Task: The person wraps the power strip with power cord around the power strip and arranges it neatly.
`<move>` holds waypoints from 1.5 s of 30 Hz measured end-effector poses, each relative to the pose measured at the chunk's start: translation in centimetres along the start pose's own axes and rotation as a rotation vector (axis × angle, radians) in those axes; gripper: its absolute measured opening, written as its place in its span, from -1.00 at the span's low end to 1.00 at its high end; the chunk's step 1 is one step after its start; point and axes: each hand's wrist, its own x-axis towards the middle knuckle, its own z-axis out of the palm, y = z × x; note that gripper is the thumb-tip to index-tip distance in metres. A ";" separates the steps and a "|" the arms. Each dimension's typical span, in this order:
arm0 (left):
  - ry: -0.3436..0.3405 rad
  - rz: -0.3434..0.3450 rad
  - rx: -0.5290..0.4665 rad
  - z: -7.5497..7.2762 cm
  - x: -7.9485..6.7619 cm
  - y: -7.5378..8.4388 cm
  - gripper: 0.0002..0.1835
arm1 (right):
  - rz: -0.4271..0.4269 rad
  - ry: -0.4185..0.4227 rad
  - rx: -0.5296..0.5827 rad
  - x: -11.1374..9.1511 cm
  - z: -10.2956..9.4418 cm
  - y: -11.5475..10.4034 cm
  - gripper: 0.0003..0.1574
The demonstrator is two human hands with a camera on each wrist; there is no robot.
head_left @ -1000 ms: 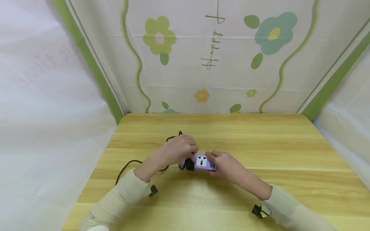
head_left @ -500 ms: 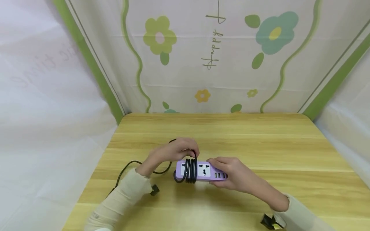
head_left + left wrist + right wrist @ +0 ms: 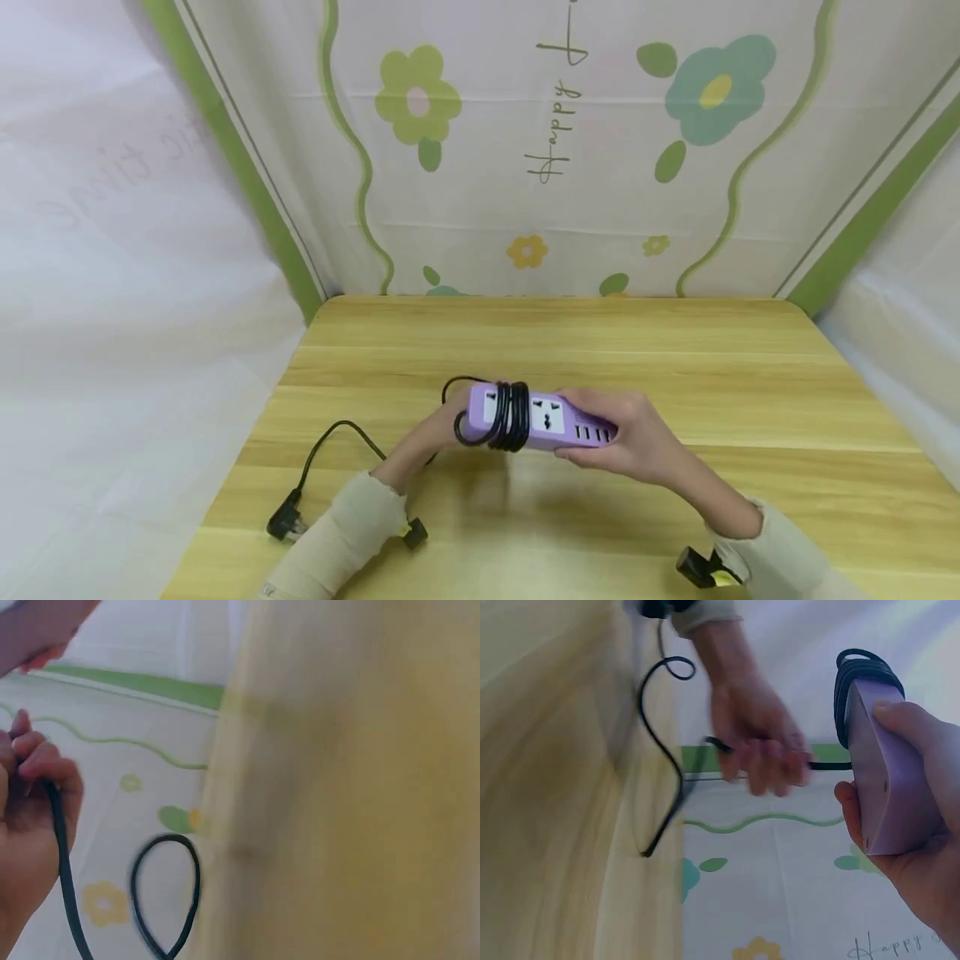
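Near the left edge of the table (image 3: 675,358), a black plug (image 3: 283,518) lies on the wood, and the black cord (image 3: 513,417) rises from it in an arch before passing behind the left forearm, where a pale sleeve (image 3: 337,533) ends. Next comes the left hand (image 3: 754,735), largely hidden behind the strip in the head view; the right wrist view shows its fingers curled around the cord, which runs on to the strip. A slack loop of cord stands out on the far-edge side of this hand.

The purple power strip (image 3: 546,417) is held up above the middle of the table, well in from the left and right edges, its left end just in front of the left hand. Several turns of cord wrap its left half; one socket face and a row of USB ports remain exposed to their right. The right hand (image 3: 641,437) grasps the strip's right end, thumb and fingers on opposite sides.
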 end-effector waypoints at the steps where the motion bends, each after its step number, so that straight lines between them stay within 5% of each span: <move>1: 0.031 -0.043 0.030 0.3 -0.3 0.0 -0.71 | 0.023 0.009 0.005 0.1 -0.1 0.1 -0.27; 5: 0.070 -0.186 0.119 1.7 -0.7 0.8 -0.78 | 0.092 0.068 0.004 0.4 -0.7 0.7 -0.24; 9: 0.026 -0.180 0.262 2.7 -0.6 1.5 -0.79 | 0.185 0.141 -0.045 0.8 -1.4 1.4 -0.24; 20: 0.102 -0.244 0.683 2.8 -0.9 4.3 -0.77 | 0.496 0.136 -0.125 0.7 -1.6 5.5 -0.22; 30: 0.188 -0.169 0.861 2.4 -0.5 5.6 -0.83 | 0.558 0.103 -0.269 0.6 -0.8 8.5 -0.23; 45: 0.147 0.019 1.188 0.4 2.5 7.1 -0.87 | 0.481 -0.058 -0.392 1.4 1.8 7.8 -0.22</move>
